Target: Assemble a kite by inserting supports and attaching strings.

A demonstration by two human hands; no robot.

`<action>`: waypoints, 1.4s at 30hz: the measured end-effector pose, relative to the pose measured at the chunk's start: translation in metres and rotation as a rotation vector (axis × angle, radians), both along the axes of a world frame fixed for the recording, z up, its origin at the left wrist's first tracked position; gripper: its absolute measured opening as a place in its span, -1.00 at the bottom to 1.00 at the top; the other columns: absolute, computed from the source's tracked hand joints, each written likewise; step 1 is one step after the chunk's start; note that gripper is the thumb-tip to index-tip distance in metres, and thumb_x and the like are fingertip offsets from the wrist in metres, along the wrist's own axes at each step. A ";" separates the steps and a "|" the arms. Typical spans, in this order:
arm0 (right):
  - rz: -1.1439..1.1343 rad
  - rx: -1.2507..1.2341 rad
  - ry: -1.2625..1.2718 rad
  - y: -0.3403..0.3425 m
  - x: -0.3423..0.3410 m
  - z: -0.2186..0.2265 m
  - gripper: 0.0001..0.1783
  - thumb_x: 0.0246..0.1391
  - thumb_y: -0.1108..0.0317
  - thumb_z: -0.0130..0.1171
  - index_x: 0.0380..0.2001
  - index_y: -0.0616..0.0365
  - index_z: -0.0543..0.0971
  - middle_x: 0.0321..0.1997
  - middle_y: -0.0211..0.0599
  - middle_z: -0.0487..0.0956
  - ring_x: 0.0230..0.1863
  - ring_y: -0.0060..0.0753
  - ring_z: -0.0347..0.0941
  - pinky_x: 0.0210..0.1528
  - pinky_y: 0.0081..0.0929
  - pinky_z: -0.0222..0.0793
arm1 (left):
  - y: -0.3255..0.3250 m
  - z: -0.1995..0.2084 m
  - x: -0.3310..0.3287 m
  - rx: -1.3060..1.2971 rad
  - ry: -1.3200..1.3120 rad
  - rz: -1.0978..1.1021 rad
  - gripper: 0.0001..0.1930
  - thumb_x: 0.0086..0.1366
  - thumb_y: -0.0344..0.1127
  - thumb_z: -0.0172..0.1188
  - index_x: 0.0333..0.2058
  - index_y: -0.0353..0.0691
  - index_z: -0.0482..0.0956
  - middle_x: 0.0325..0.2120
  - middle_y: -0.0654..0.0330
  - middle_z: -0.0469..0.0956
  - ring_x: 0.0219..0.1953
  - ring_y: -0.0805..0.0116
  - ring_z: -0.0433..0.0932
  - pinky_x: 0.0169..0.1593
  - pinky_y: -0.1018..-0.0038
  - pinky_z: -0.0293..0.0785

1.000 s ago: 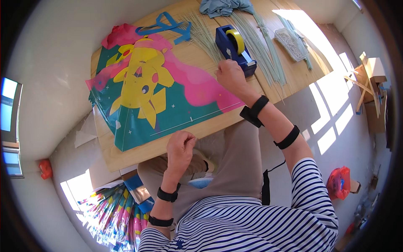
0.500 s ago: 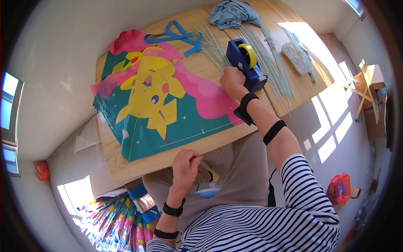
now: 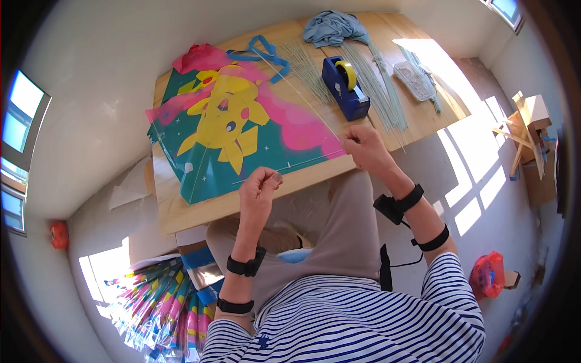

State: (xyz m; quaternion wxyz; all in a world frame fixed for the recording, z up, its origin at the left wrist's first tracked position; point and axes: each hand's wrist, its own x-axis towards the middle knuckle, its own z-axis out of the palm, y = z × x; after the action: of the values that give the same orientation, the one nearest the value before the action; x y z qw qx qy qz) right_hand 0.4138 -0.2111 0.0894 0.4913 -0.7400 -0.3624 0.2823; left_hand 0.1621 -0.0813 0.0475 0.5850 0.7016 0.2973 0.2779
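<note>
A kite sheet (image 3: 284, 148) in teal and pink with a yellow cartoon figure lies on the wooden table, a thin pale strip along its near edge. My right hand (image 3: 365, 148) is closed beside its right corner, pinching a thin pale rod (image 3: 302, 97) that slants up and left over the sheet. Just off the near edge, my left hand (image 3: 259, 192) is closed with thumb and fingers together; whatever it may hold is too small to make out. Beyond my right hand stands a blue tape dispenser (image 3: 345, 91) with a yellow roll.
Bundles of thin pale rods (image 3: 375, 85), a clear plastic box (image 3: 414, 80) and a bunched grey-blue cloth (image 3: 336, 28) lie on the table (image 3: 200, 210). A blue ribbon (image 3: 279, 66) touches the sheet's far side. Folded colourful kites (image 3: 163, 308) are piled at lower left.
My right hand has come back from beside the tape dispenser toward me, now with a thin rod in it. My left hand has risen to the table's near edge.
</note>
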 end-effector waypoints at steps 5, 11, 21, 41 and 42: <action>0.251 0.001 0.284 -0.077 -0.052 0.042 -0.86 0.21 0.40 0.19 -0.40 0.24 0.54 -0.62 -0.58 0.39 -0.69 -0.79 0.29 -0.66 -0.69 0.21 | -0.011 0.033 -0.006 -0.313 -0.314 0.029 -0.75 0.47 -0.31 0.11 0.04 -0.28 0.53 -0.08 0.17 0.62 -0.15 0.46 0.57 0.03 0.49 0.49; 0.260 0.006 0.327 -0.115 -0.094 0.050 -0.89 0.17 0.44 0.20 -0.41 0.25 0.55 -0.61 -0.58 0.41 -0.69 -0.79 0.28 -0.66 -0.69 0.18 | -0.022 0.061 -0.020 -0.390 -0.430 -0.090 -0.68 0.48 -0.29 0.08 0.12 -0.29 0.49 0.05 0.10 0.58 -0.05 0.37 0.58 0.07 0.41 0.50; 0.272 0.026 0.247 -0.150 -0.113 0.060 -0.90 0.15 0.45 0.19 -0.41 0.26 0.55 -0.59 -0.58 0.43 -0.67 -0.81 0.28 -0.66 -0.71 0.18 | -0.050 0.072 -0.026 -0.400 -0.461 -0.186 -0.86 0.40 -0.39 0.19 -0.14 -0.29 0.61 -0.22 0.13 0.66 -0.16 0.38 0.64 0.00 0.44 0.57; 0.392 -0.087 0.339 -0.119 -0.069 0.038 -0.83 0.19 0.38 0.23 -0.34 0.30 0.57 -0.52 -0.44 0.53 -0.51 -0.63 0.47 -0.44 -0.62 0.34 | -0.020 0.047 0.014 -0.580 -0.402 -0.027 -0.97 0.40 -0.44 0.13 -0.26 -0.23 0.53 -0.36 0.16 0.63 -0.35 0.43 0.62 -0.19 0.51 0.61; 0.285 -0.046 0.344 -0.111 -0.054 0.027 -0.82 0.21 0.35 0.22 -0.29 0.29 0.58 -0.49 -0.44 0.54 -0.48 -0.64 0.50 -0.43 -0.62 0.36 | -0.015 0.041 0.013 -0.586 -0.399 -0.014 -0.97 0.39 -0.44 0.14 -0.27 -0.24 0.53 -0.37 0.17 0.63 -0.35 0.45 0.62 -0.19 0.52 0.60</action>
State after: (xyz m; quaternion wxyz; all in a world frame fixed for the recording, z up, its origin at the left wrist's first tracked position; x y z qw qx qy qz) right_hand 0.3602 -0.3219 0.1163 0.4840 -0.6332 -0.3677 0.4791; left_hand 0.1754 -0.0960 0.0888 0.8099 0.4379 0.2396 0.3082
